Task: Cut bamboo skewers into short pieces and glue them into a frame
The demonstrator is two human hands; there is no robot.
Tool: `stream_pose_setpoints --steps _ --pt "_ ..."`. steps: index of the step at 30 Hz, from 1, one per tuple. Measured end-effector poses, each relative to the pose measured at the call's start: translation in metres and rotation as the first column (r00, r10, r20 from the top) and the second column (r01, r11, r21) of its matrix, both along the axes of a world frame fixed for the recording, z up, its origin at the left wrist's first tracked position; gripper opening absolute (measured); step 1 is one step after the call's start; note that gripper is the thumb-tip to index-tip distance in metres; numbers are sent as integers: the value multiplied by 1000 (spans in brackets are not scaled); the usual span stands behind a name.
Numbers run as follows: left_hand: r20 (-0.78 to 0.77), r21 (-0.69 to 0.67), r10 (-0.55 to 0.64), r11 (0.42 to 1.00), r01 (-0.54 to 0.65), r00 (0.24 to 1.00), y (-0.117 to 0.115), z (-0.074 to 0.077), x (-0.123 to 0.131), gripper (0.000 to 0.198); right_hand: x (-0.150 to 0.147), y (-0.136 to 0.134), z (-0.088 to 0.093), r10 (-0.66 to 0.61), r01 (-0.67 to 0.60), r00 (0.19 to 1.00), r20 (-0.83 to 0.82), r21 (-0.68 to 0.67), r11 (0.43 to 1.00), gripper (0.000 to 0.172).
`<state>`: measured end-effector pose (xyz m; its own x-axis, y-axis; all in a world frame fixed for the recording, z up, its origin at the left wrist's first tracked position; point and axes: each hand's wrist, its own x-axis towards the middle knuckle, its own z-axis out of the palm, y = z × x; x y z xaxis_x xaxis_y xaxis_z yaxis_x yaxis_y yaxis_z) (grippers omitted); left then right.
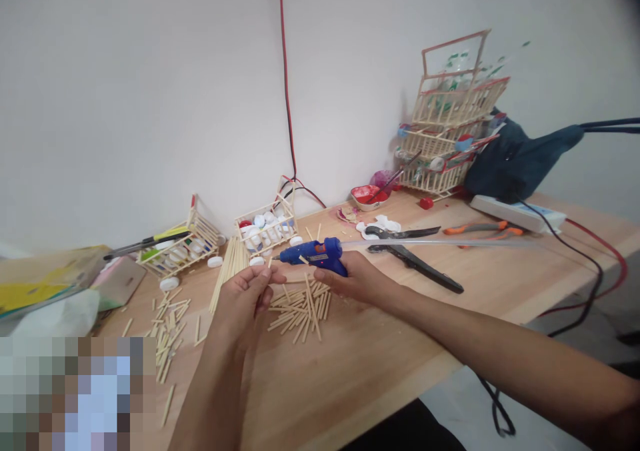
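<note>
My right hand (356, 276) is wrapped round the handle of a blue glue gun (317, 254), whose nozzle points left. A long translucent glue stick (425, 242) sticks out of its back. My left hand (253, 288) pinches a short wooden stick (271, 262) close to the nozzle. Beneath and between the hands lies a heap of short wooden sticks (300, 314). Long thin sticks (229, 264) lie behind my left hand.
Two small stick baskets (267, 228) (205, 232) hold bottle caps. Stacked stick baskets (435, 141) stand at the back right, near a red paint dish (370, 198), black cutters (420, 264), orange-handled pliers (475, 228) and a power strip (517, 212). More sticks (167, 338) lie left.
</note>
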<state>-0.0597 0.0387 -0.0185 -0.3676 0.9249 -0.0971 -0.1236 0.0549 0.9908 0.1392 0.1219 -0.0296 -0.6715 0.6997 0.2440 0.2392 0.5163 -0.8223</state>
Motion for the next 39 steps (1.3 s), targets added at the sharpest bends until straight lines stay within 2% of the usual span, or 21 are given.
stream_pose_setpoints --steps 5,13,17,24,34,39 --pt "-13 -1 -8 1000 8 1000 0 -3 -3 41 0 0 -2 -5 5 1000 -8 -13 1000 46" --pt "-24 13 3 1000 -2 1000 0 -2 -1 40 1 2 -5 -19 19 1000 -16 50 999 45" --pt "-4 10 -3 1000 3 1000 -1 1 1 40 2 2 -3 -36 36 998 -45 8 999 45" --pt "-20 -5 -30 1000 30 999 -1 2 2 43 2 -1 -2 29 -31 998 -47 -52 998 45" --pt "-79 -48 -70 997 66 994 -4 6 5 42 2 0 1 54 -63 996 -66 -144 988 49" --pt "-12 -5 -66 998 65 998 -3 4 0 45 1 0 2 65 -72 997 -48 -155 985 51"
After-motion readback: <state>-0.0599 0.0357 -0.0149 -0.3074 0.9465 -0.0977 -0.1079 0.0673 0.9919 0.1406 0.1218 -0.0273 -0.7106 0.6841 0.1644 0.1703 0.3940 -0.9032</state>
